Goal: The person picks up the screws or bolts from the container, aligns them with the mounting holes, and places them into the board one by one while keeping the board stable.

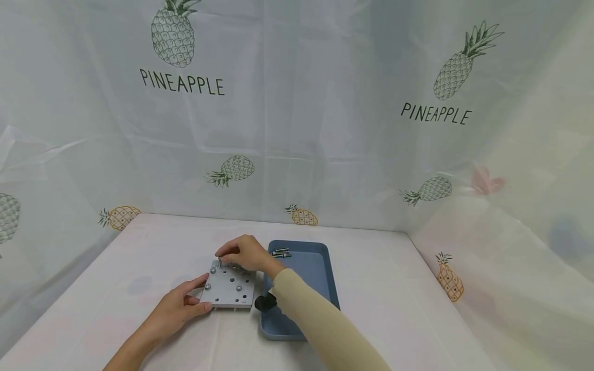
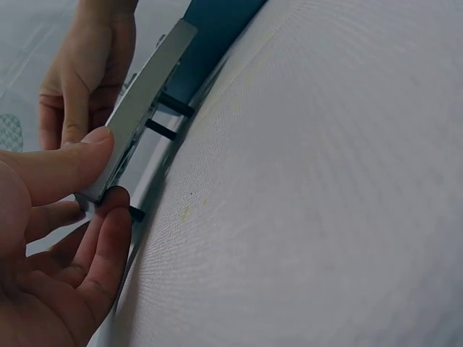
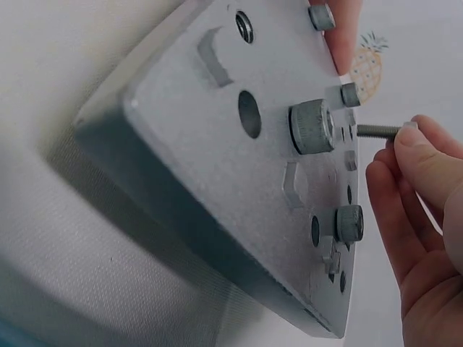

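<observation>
A silvery metal plate (image 1: 221, 297) with several holes lies low over the table, several socket-head bolts (image 3: 312, 128) seated in it. Threaded shanks (image 2: 160, 129) stick out below its underside in the left wrist view. My left hand (image 1: 174, 309) grips the plate's left near corner, thumb along the edge and fingers beneath. Above the far left part of the plate, my right hand (image 1: 246, 253) pinches a bolt (image 3: 377, 131) by its head between thumb and fingers. That bolt's threaded end points at the plate's face, close to a hole.
Right of the plate stands a blue tray (image 1: 315, 268), partly under my right forearm. Several loose bolts (image 1: 281, 253) lie at the tray's far left. A white cloth covers the table (image 1: 380, 293), and a pineapple-print curtain (image 1: 315, 129) hangs behind it.
</observation>
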Demonstrator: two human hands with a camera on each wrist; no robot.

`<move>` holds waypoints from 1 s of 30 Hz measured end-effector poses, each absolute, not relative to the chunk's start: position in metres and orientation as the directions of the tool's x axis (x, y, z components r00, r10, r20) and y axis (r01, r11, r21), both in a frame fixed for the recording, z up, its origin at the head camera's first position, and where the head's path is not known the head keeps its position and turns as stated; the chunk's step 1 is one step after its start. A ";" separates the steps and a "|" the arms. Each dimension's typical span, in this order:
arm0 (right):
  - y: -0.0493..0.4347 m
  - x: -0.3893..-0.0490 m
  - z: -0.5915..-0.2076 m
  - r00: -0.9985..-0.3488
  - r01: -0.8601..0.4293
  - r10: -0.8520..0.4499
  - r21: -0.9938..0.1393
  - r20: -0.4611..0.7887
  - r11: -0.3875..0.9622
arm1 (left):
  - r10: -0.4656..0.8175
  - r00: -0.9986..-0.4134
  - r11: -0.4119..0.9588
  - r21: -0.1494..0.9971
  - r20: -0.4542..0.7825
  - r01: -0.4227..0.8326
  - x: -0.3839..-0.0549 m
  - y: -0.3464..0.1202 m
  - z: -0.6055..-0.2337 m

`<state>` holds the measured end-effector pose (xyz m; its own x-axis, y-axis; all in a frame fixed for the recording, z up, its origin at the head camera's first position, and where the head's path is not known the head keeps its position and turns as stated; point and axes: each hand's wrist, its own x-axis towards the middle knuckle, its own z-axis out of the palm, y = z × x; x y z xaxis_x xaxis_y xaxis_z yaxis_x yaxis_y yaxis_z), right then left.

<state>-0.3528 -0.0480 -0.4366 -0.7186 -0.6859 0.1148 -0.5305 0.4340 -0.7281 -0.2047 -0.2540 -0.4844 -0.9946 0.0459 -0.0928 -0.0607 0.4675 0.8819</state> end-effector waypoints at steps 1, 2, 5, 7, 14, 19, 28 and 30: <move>-0.049 -0.352 -0.437 -0.719 -0.533 -0.685 -0.724 0.115 0.438 | 0.046 -0.994 0.468 0.881 -0.096 -0.063 -0.205 -0.254 -0.485; -0.049 -0.352 -0.437 -0.721 -0.535 -0.684 -0.720 0.116 0.442 | 0.045 -0.994 0.471 0.880 -0.096 -0.064 -0.205 -0.254 -0.485; -0.051 -0.351 -0.436 -0.723 -0.540 -0.681 -0.710 0.115 0.453 | 0.044 -0.995 0.476 0.878 -0.094 -0.061 -0.206 -0.255 -0.486; -0.051 -0.350 -0.436 -0.723 -0.542 -0.682 -0.706 0.115 0.456 | 0.045 -0.995 0.479 0.876 -0.091 -0.059 -0.206 -0.256 -0.487; -0.053 -0.351 -0.436 -0.724 -0.540 -0.682 -0.702 0.106 0.464 | 0.048 -0.994 0.480 0.875 -0.099 -0.064 -0.206 -0.256 -0.486; -0.053 -0.352 -0.435 -0.717 -0.559 -0.690 -0.677 0.104 0.479 | 0.046 -0.994 0.482 0.874 -0.097 -0.063 -0.206 -0.256 -0.486; -0.055 -0.351 -0.436 -0.703 -0.576 -0.706 -0.656 0.092 0.488 | 0.050 -0.992 0.479 0.875 -0.114 -0.076 -0.206 -0.256 -0.486; -0.056 -0.351 -0.437 -0.704 -0.577 -0.705 -0.649 0.087 0.496 | 0.053 -0.992 0.475 0.877 -0.115 -0.077 -0.206 -0.255 -0.485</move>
<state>-0.3509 -0.0556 -0.4367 -0.7039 -0.7049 0.0873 -0.5768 0.4955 -0.6494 -0.2057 -0.2552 -0.4848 -0.9919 0.0526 -0.1153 -0.0767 0.4751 0.8766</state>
